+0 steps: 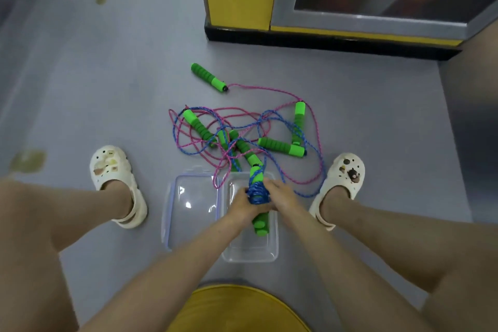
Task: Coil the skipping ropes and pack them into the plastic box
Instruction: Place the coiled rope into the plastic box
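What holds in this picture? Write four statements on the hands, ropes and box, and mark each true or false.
1. The left hand and right hand hold a blue rope wound round green handles. True.
2. The lid closes the plastic box. False: the lid lies on the floor beside the open box.
3. A pink rope lies loose on the floor. True.
4. The far handle is red. False: it is green.
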Demonstrator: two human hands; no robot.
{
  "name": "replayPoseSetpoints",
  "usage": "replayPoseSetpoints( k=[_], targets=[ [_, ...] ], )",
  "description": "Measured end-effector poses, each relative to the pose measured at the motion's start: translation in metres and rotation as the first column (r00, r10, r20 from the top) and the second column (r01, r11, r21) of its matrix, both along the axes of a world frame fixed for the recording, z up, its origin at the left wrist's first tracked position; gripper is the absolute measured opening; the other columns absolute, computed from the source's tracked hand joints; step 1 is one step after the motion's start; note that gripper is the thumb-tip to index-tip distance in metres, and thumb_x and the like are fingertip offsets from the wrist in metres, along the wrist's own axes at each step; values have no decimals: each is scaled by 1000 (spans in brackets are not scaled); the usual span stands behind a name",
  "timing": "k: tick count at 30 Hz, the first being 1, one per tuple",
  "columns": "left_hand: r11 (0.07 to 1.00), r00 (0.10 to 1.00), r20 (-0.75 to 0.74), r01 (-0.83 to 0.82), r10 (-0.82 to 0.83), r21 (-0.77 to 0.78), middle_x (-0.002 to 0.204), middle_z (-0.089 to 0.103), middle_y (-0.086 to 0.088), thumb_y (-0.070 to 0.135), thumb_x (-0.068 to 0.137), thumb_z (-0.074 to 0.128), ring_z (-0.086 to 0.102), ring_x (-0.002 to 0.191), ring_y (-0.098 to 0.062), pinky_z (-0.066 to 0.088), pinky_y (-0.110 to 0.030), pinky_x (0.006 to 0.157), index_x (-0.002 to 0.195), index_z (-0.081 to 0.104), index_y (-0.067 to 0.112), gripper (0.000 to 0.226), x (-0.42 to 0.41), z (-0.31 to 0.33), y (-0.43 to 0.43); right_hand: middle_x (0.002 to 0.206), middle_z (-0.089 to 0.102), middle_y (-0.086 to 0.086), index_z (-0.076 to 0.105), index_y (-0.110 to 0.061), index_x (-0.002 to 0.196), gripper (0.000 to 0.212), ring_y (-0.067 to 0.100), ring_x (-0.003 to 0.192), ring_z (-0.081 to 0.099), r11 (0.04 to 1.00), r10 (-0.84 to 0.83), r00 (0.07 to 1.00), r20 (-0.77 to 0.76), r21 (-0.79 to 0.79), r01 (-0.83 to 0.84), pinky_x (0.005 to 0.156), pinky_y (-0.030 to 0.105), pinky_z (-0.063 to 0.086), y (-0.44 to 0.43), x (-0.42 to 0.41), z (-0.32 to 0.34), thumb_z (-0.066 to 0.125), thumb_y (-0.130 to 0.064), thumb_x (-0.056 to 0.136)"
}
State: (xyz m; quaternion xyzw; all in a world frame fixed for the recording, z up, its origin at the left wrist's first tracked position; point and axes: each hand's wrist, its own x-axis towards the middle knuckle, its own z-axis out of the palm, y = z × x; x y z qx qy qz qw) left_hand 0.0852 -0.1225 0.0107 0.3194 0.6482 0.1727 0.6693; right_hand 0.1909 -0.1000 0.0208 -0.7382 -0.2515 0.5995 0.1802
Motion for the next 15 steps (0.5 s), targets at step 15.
replayPoseSetpoints(
  k=[15],
  targets=[
    [837,920,18,-348,392,-422,83,59,-14,-20,75,45,57,73,-25,49,-32,65,103,52,5,38,11,-86,-15,96,63,14,63,-7,80,21,24,91,58,964,200,949,242,-221,-147,74,31,43,-18,26,-89,45,1,89]
  ],
)
